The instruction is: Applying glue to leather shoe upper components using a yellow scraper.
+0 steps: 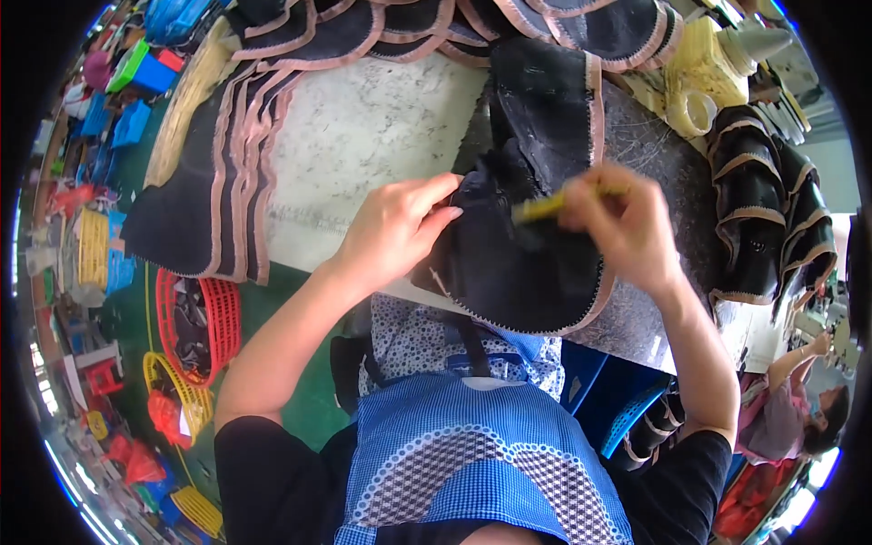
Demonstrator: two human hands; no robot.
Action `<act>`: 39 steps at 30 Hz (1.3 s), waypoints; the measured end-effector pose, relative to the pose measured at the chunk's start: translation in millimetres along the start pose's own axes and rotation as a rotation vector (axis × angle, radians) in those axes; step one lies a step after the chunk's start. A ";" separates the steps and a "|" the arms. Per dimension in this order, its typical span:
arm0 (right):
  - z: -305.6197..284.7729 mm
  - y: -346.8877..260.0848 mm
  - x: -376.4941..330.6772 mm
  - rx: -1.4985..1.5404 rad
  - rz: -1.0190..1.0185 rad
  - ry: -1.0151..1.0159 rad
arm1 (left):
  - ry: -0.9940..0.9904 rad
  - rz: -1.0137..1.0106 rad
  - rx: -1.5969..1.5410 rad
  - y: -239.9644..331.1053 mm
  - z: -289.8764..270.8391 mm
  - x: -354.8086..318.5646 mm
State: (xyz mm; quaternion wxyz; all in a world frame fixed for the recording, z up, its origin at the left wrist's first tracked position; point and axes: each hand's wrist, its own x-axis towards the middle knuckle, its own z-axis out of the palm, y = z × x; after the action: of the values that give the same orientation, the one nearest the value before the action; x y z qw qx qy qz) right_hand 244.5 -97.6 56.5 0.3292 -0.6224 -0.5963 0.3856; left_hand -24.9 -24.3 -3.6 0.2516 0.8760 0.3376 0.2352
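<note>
A black shoe-upper piece (pixel 536 282) with a pinkish-brown zigzag edge lies on the dark work board in front of me. My left hand (pixel 395 227) pinches a raised black flap (pixel 490 182) near the middle of this piece, thumb and forefinger together. In my right hand (pixel 627 218) is a yellow-handled brush (pixel 540 209), its end down at the folded black material beside the flap. The right hand and the brush end are blurred by motion, and the exact contact cannot be made out.
More black pieces (pixel 409 32) lie overlapped along the back, with others stacked at left (pixel 186 200) and right (pixel 749 209). A glue-crusted yellow container (pixel 704 64) stands back right. Red (pixel 227 318) and yellow baskets (pixel 195 400) stand low at left. A person (pixel 799 418) sits far right.
</note>
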 end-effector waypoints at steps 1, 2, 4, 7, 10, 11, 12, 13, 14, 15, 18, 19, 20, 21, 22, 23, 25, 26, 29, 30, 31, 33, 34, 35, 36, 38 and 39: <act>1.0 -9.3 -8.3 -0.050 0.075 -0.140 | 0.020 -0.027 -0.111 -4.1 3.1 -1.7; -0.1 -20.5 -12.9 -0.102 0.151 -0.280 | 0.041 -0.052 -0.223 -7.6 4.9 -2.6; 3.4 -26.8 -11.5 -0.124 0.153 -0.374 | 0.052 -0.064 -0.267 -12.0 4.4 -2.5; 25.4 -24.7 5.0 0.187 -0.040 0.018 | 0.000 -0.020 -0.200 -14.0 2.0 1.7; 44.0 -14.0 3.3 0.004 -0.092 -0.111 | -0.042 -0.042 -0.328 -15.8 -0.4 5.5; 41.8 -18.9 -8.2 0.000 0.018 -0.226 | -0.073 -0.062 -0.341 -16.3 -1.4 5.9; 33.2 -29.5 -15.1 -0.140 0.077 -0.388 | -0.103 -0.086 -0.353 -15.9 -2.1 5.2; 28.2 -27.6 -18.2 -0.255 -0.027 -0.459 | -0.097 -0.090 -0.352 -16.1 -2.4 4.1; 24.7 -26.4 -19.5 -0.368 -0.133 -0.529 | -0.090 -0.101 -0.335 -16.5 -2.7 2.8; 15.8 -38.5 -12.5 -0.410 0.004 -0.578 | -0.094 -0.099 -0.324 -16.3 -1.0 3.7; 24.0 -11.5 10.7 0.046 -0.259 0.077 | -0.083 -0.094 -0.326 -11.8 0.4 8.9; 21.7 -7.4 7.3 -0.044 -0.185 -0.017 | -0.086 -0.083 -0.331 -13.6 2.9 8.4; 17.1 -4.3 1.1 -0.133 -0.106 -0.111 | -0.068 -0.066 -0.294 -14.2 6.8 6.9; 12.9 -13.3 -11.5 -0.214 0.008 -0.223 | -0.042 -0.060 -0.247 -14.6 6.5 5.3; 7.6 -15.6 -26.9 -0.268 0.031 -0.307 | -0.043 -0.060 -0.245 -12.1 6.6 4.5; 3.8 -13.6 -37.4 -0.316 0.037 -0.355 | -0.010 -0.052 -0.222 -9.5 7.3 3.7; -11.2 -17.1 -47.5 -0.269 0.151 -0.365 | 0.031 -0.009 -0.206 -5.7 9.4 6.8; -15.0 -4.1 -50.7 0.118 0.161 -0.160 | 0.044 0.014 -0.208 -4.6 9.2 7.8; -11.5 18.5 -68.1 -0.072 0.140 0.184 | 0.044 0.053 -0.177 -0.3 10.9 14.7; -10.8 21.7 -82.8 -0.077 0.166 0.160 | 0.040 0.060 -0.156 -0.5 8.5 16.1; -11.6 25.8 -98.1 -0.085 0.191 0.133 | 0.027 0.062 -0.144 1.6 9.0 17.1; -2.8 23.1 -116.6 -0.028 0.121 0.054 | 0.054 0.074 -0.126 4.6 9.7 17.7; -0.8 17.0 -116.8 -0.005 0.116 0.016 | 0.083 0.081 -0.108 4.8 8.7 16.8; -1.6 14.2 -110.8 0.214 0.157 0.039 | 0.085 0.083 -0.093 6.2 7.1 15.7; -1.7 8.3 -102.6 0.352 0.069 0.136 | 0.051 0.002 -0.121 9.8 4.6 15.0; 5.6 29.1 -96.5 0.107 0.034 0.287 | 0.006 -0.093 -0.172 18.1 4.5 15.3; 2.0 33.0 -105.3 0.154 0.114 0.196 | 0.087 -0.004 -0.291 13.9 14.4 11.9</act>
State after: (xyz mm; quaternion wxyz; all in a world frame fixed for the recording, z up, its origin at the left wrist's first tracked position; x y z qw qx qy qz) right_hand 259.8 -205.0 36.1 0.4103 -0.6629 -0.4933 0.3858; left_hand -2.1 -28.9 -3.3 0.3615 0.8185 0.3125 0.3189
